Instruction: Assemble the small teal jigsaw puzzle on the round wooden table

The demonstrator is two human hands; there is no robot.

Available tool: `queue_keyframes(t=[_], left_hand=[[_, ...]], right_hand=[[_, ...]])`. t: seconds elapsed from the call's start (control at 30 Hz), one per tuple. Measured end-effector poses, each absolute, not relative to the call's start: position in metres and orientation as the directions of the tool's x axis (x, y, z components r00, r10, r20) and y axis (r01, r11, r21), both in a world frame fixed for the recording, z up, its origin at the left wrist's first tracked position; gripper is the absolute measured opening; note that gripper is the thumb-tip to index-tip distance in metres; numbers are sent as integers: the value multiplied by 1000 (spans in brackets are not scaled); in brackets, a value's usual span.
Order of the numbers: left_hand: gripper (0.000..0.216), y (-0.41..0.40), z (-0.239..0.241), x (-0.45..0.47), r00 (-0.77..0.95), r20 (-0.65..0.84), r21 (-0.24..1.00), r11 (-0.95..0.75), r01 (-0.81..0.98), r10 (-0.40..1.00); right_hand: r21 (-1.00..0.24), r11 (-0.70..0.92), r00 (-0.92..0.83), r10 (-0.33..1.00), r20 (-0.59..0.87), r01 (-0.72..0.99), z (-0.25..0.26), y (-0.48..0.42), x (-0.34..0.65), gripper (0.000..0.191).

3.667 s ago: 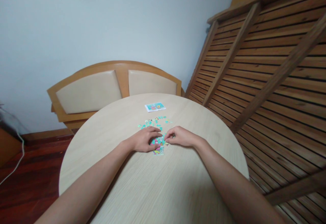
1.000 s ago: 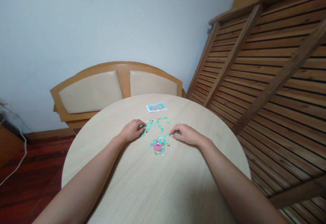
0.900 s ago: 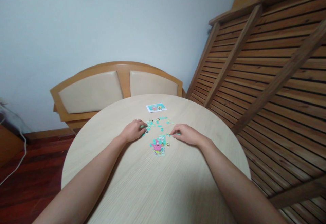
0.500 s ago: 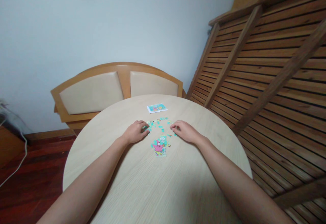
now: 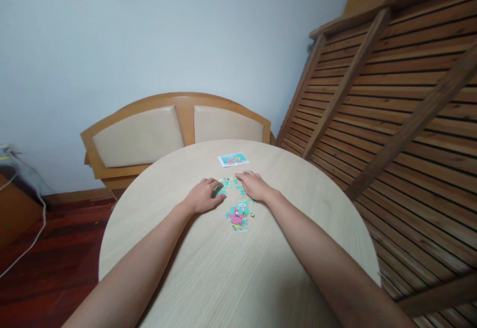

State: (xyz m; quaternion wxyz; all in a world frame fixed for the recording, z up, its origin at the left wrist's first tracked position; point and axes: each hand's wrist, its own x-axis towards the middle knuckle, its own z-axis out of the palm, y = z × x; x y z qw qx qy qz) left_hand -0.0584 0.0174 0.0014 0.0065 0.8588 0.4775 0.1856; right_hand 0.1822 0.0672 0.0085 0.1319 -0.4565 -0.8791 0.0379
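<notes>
My left hand rests at the left edge of the loose jigsaw puzzle pieces, its thumb and fingers apart and nothing visibly gripped. My right hand reaches over the right side of the same pieces, fingers stretched out flat, its fingertips at the far pieces and hiding some of them. Nearer to me lies a partly joined puzzle with a pink starfish figure on a turquoise ground. A small yellow piece sits just right of it.
Beyond the pieces, a picture card lies on the round pale wooden table. A headboard with cream panels stands behind the table. Brown wooden slats lean at the right. A white cable hangs at the left.
My right hand has moved left and away from me, over the loose pieces, and its fingers have straightened. My left hand stays by the pieces, its thumb farther from its fingers. The view has shifted slightly.
</notes>
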Motion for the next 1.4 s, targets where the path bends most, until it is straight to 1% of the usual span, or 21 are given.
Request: queue_keyframes(t=[0.17,0.3,0.4,0.5,0.53,0.6,0.7,0.77,0.83,0.9,1.03,1.17,1.27,1.4], left_hand=[[46,14,-1,-56,518,359,181,-602,778,776],[48,5,2,-41,635,385,204,-733,650,670],[49,-5,9,-23,739,352,211,-818,536,575],[50,-14,14,-9,786,326,212,-851,481,526],[50,-15,15,-6,794,318,210,-855,474,519],[50,-16,15,-3,803,302,205,-858,471,514],[49,-15,12,-2,803,287,199,-853,483,522],[49,-13,11,-2,802,283,200,-850,487,526],[48,-13,10,-2,800,284,207,-848,488,529],[48,-13,10,-2,799,286,211,-848,486,529],[47,-12,10,-3,791,291,220,-842,492,538],[46,-11,9,-5,783,290,229,-835,501,550],[46,-11,8,-4,786,292,223,-838,498,545],[40,-12,9,-3,793,291,217,-845,489,534]], right_hand=[[-266,598,-537,799,272,756,12,53,199,40],[-331,626,-540,779,319,706,11,36,225,26],[-432,632,-536,774,335,643,7,26,249,22],[-559,614,-567,773,284,557,5,20,267,22],[-581,607,-572,773,274,542,4,19,270,23],[-567,603,-548,784,292,561,4,18,273,23],[-439,605,-498,796,345,664,4,17,271,23],[-376,609,-509,792,337,699,4,16,269,23],[-352,614,-528,788,317,707,5,15,268,19],[-346,622,-542,782,307,702,6,14,269,16],[-361,649,-587,761,277,670,8,12,272,24],[-404,629,-568,776,273,664,10,10,274,17],[-399,608,-557,792,249,686,11,10,275,20],[-393,595,-563,800,207,701,12,10,276,17]])
